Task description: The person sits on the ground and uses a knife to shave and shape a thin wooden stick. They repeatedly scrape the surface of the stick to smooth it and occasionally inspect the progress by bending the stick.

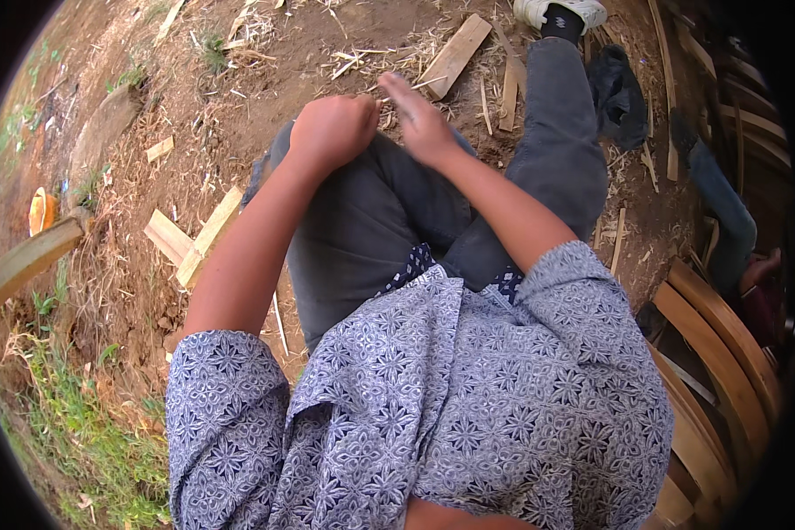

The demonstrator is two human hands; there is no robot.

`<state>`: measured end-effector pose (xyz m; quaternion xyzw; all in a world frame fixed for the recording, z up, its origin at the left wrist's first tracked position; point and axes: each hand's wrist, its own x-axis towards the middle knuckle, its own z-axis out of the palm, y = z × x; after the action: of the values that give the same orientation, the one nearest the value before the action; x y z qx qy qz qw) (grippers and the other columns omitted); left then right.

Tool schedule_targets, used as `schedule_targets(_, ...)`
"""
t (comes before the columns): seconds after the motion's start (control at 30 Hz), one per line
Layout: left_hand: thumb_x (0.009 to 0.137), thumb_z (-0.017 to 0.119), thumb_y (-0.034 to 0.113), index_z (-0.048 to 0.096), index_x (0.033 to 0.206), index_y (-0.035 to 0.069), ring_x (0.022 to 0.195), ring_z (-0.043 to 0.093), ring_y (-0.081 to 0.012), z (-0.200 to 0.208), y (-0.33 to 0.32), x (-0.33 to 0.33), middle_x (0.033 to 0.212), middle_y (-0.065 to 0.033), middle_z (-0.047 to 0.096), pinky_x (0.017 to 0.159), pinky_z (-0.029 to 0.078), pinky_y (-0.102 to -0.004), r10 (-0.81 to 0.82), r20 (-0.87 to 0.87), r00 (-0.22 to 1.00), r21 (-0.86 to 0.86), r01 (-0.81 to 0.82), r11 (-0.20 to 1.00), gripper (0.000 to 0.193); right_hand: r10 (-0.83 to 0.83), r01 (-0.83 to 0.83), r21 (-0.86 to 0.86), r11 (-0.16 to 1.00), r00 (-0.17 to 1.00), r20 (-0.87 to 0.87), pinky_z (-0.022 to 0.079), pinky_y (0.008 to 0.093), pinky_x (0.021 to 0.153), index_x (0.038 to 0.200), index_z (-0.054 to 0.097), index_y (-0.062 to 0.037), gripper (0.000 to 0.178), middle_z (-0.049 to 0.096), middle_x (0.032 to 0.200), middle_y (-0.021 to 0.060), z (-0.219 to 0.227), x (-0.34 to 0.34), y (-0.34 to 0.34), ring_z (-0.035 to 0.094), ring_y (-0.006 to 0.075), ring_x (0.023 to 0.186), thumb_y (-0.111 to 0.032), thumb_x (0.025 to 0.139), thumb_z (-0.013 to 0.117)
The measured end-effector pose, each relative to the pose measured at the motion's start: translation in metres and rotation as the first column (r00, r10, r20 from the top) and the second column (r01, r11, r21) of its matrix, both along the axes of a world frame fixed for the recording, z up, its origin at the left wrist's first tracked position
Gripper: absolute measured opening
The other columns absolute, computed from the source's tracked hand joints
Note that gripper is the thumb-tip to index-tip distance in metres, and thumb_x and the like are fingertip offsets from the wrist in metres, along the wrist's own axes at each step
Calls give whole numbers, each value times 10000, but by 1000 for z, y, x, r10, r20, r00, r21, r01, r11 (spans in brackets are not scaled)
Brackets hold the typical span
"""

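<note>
My left hand (334, 131) is closed in a fist above my bent left knee. A thin wooden stick (431, 82) seems to run out of it, passing behind the fingers of my right hand (422, 124). My right hand is held edge-on beside the fist, its fingers straight and slightly blurred. It is close to the stick; whether it touches it I cannot tell. Most of the stick is hidden by my hands. Just beyond them, a flat wooden board (456, 56) lies on the dirt among pale shavings.
Two crossed wood pieces (205, 237) lie left of my leg. A curved beam (26, 265) and an orange object (41, 212) are farther left. Curved planks (720, 344) are stacked at right, near another person's leg (720, 203). A dark bag (618, 97) lies by my stretched right leg.
</note>
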<state>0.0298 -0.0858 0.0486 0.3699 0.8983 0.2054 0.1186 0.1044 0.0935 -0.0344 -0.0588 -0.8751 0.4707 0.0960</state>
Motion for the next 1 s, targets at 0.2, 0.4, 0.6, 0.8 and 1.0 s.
schedule_targets(0.2, 1025, 515, 324, 640, 873, 64, 765, 681, -428, 1, -3, 1, 811, -201, 700, 706, 535, -553, -4, -3, 1000, 4, 4, 1000, 326, 108, -108, 0, 994, 987, -120, 354, 394, 1205, 1472, 532, -76, 574, 463, 1555, 179, 20, -1, -24, 456, 324, 1433, 29, 923, 404)
schedule_targets(0.4, 1027, 513, 323, 636, 866, 65, 730, 675, -432, 4, 4, -3, 793, -202, 697, 695, 533, -556, -12, -17, 1000, -7, 12, 1000, 328, -94, 91, 33, 995, 990, 101, 334, 407, 1216, 1467, 534, -64, 586, 494, 1527, 200, 7, -13, -2, 457, 355, 1432, 66, 901, 454)
schedule_targets(0.6, 1024, 517, 321, 643, 858, 63, 723, 681, -418, 5, 8, -1, 784, -193, 699, 676, 543, -540, -24, -24, 999, -30, 23, 999, 332, -252, 241, 80, 967, 949, 187, 362, 420, 1202, 1490, 508, -89, 595, 495, 1526, 198, -22, -8, 35, 438, 357, 1445, 48, 917, 429)
schedule_targets(0.8, 1020, 520, 324, 655, 855, 67, 739, 689, -409, 5, 9, -2, 812, -185, 709, 681, 550, -531, -11, -39, 999, -23, 10, 1000, 334, -124, 123, 56, 991, 992, 17, 372, 432, 1188, 1458, 536, -58, 537, 526, 1484, 217, -30, -1, 36, 480, 350, 1407, 16, 942, 407)
schedule_targets(1.0, 1024, 518, 318, 634, 872, 68, 738, 675, -441, 4, 1, 3, 784, -210, 691, 686, 528, -564, -8, -9, 1000, -20, 8, 1000, 315, 17, -16, -71, 997, 1000, 13, 344, 385, 1210, 1464, 545, -77, 558, 478, 1542, 194, 16, 7, -15, 444, 323, 1449, 67, 946, 395)
